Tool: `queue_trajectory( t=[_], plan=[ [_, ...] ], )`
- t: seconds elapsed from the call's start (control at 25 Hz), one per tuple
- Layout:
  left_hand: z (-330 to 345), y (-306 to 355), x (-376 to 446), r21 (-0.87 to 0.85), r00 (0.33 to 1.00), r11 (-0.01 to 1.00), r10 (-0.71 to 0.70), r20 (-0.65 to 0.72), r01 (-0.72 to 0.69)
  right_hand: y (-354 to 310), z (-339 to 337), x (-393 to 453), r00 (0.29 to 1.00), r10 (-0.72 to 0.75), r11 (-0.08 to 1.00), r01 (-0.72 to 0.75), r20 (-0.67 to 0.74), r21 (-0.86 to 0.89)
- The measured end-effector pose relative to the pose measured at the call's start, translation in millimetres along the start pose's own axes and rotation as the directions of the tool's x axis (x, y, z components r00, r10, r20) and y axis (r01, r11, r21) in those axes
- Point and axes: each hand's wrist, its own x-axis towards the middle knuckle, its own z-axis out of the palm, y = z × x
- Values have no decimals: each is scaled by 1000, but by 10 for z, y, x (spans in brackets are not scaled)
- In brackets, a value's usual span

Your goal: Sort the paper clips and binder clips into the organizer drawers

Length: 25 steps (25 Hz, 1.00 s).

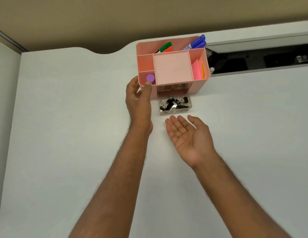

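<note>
A pink desk organizer (pixel 198 85) stands at the back of the white table. Its lower clear drawer (pixel 174 111) is pulled out toward me and holds several black binder clips (pixel 174 103). Above it, a second clear drawer (pixel 174 87) sits inside the organizer with silvery paper clips showing through. My left hand (pixel 138 98) is pressed against the organizer's front left corner, thumb on its rim. My right hand (pixel 186 134) lies palm up just in front of the pulled-out drawer, fingers apart, holding nothing.
The organizer's top compartments hold markers (pixel 196 42), pink and orange sticky notes (pixel 198 69) and a purple cap (pixel 150 77). A dark cable slot (pixel 253 60) opens in the table at the right. The table's back edge curves behind the organizer.
</note>
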Motion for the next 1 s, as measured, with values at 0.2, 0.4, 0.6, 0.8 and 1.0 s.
queue_trajectory(
  t=[0.2,0.4,0.6,0.8,1.0],
  plan=[
    [23,41,-1,16,1000,1000,-11,0,11,-215,345,55,999,18,999,-20,44,42],
    [24,26,12,25,1000,1000,-12,-6,12,-328,534,145,996,5,1000,-6,87,15],
    [19,46,19,12,1000,1000,0,-5,0,-321,536,187,993,-35,998,40,108,-49],
    [10,-6,33,110,999,993,43,-27,-40,-286,342,199,985,-122,939,153,119,-308],
    [-202,-178,-138,468,976,874,198,-88,-135,-295,35,192,798,-561,312,451,221,-836]
  ],
)
